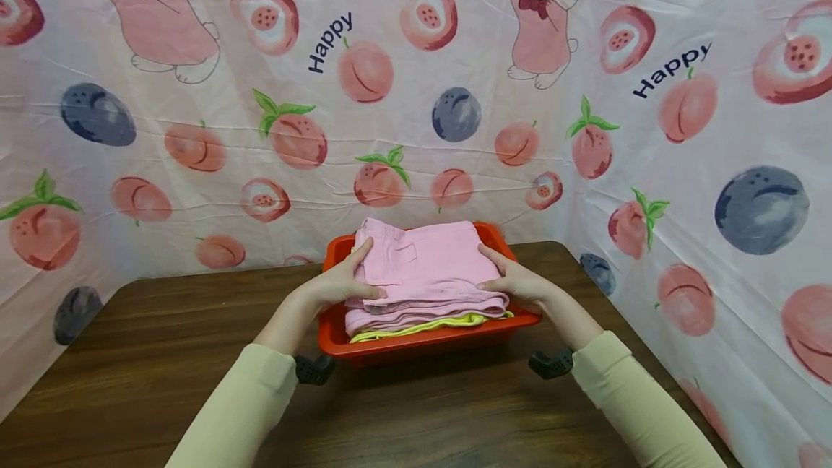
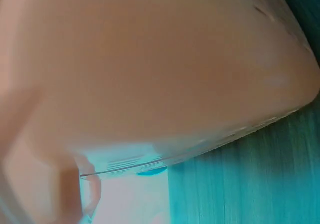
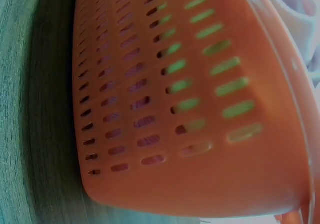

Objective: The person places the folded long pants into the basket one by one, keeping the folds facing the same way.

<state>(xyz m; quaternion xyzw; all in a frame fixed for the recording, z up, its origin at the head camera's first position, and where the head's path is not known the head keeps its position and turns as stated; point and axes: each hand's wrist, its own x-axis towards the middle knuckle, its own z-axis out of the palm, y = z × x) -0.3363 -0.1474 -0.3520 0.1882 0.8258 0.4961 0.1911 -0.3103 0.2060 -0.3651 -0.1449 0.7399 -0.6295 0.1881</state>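
A folded pink garment (image 1: 432,258), with a waistband and pocket showing, lies on top of a stack in an orange-red plastic basket (image 1: 416,344). My left hand (image 1: 334,284) grips its left side, thumb and forefinger on the cloth. At the opposite side my right hand (image 1: 523,282) holds it the same way. The other fingers are mostly hidden at the sides of the stack. More pink folds and a yellow-green cloth (image 1: 416,327) lie underneath. In the right wrist view the slotted basket wall (image 3: 165,98) shows green and pink cloth through its holes.
The basket stands on a dark wood table (image 1: 214,360), near its back edge. A fruit-and-rabbit printed curtain (image 1: 403,114) hangs behind and along both sides. Black wrist devices (image 1: 551,365) sit below the cuffs. A blurred orange-brown surface (image 2: 165,63) fills most of the left wrist view.
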